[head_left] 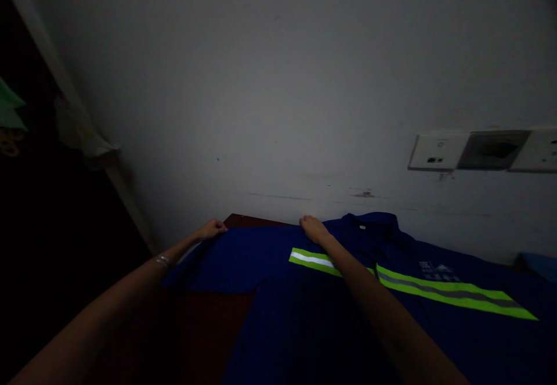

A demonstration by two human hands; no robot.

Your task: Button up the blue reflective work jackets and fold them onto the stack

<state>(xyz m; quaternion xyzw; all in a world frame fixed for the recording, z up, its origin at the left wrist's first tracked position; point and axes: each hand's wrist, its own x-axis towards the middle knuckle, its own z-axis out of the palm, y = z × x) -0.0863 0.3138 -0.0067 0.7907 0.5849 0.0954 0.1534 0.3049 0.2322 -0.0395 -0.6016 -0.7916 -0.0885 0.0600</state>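
A blue work jacket (pixel 278 303) lies spread over a dark reddish table, its collar toward the wall. Yellow-green reflective strips cross its chest, and pale printing shows on the right-hand part. My left hand (pixel 212 229) pinches the upper edge of the sleeve that stretches out to the left. At the shoulder end of that same sleeve, my right hand (pixel 314 228) has its fingers curled over the fabric's top edge. My right forearm crosses above the reflective strip and hides part of the jacket's front.
The dark reddish table (pixel 209 321) shows below the sleeve and butts against a pale wall (pixel 261 83). Wall sockets (pixel 439 151) sit at the right. A whitish plastic bag (pixel 82 132) hangs at the left, near a green cloth (pixel 11 106). The room is dim.
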